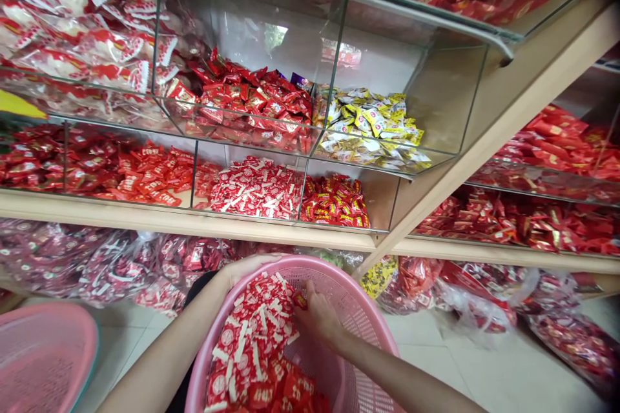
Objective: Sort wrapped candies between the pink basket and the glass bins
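A round pink plastic basket [372,329] with mesh walls is right in front of me. My left hand [249,266] holds its far left rim, with part of the fingers hidden. Inside the basket, my right hand [317,313] is closed, and a small red-and-yellow wrapped candy [300,300] shows at its fingers. Beside that hand lies a heap of red-and-white wrapped candies [256,329]. Plain red wrapped candies [278,387] fill the near part of the basket. A second pink rim or bowl wall curves inside on the right.
Glass-fronted shelf bins hold red-and-white candies [256,187], red-and-yellow candies [334,200] and yellow-and-white candies [375,122]. A wooden post [484,122] slants at the right. Plastic bags of candy [475,303] lie on the tiled floor. Another pink basket [43,355] stands at the left.
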A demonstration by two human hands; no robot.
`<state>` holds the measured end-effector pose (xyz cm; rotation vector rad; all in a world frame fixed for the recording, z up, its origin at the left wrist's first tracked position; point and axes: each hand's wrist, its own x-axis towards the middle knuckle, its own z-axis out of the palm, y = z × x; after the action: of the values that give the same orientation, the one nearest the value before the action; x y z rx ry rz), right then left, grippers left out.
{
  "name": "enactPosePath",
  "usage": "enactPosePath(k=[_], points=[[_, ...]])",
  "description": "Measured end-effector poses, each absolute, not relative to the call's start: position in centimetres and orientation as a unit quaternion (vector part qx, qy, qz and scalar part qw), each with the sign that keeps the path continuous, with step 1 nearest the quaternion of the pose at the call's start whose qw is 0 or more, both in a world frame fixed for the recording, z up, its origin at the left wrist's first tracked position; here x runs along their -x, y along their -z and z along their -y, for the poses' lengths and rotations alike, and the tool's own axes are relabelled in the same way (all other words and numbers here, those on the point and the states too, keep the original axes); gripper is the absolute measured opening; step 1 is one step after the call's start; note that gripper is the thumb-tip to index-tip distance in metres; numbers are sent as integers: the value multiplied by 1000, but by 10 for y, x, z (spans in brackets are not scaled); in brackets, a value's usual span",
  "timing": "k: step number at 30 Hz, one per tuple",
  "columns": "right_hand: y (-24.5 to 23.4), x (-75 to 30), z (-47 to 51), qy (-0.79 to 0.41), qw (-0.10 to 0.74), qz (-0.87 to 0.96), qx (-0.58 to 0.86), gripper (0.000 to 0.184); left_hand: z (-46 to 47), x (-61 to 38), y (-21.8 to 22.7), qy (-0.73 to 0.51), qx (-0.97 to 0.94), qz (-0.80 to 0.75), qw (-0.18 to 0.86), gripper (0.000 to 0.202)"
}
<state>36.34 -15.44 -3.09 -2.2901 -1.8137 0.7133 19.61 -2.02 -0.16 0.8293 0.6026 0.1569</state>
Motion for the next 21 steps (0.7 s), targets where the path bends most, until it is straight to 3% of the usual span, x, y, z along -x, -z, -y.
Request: enactPosePath(k=[10,21], points=[[43,-372,153,-313,191,581,726,32,19,-197,2,-89,-420,-304,850,48],[26,-383,156,-278,118,632,714,44,22,-197,-1,-94,-436,-314,838,52]])
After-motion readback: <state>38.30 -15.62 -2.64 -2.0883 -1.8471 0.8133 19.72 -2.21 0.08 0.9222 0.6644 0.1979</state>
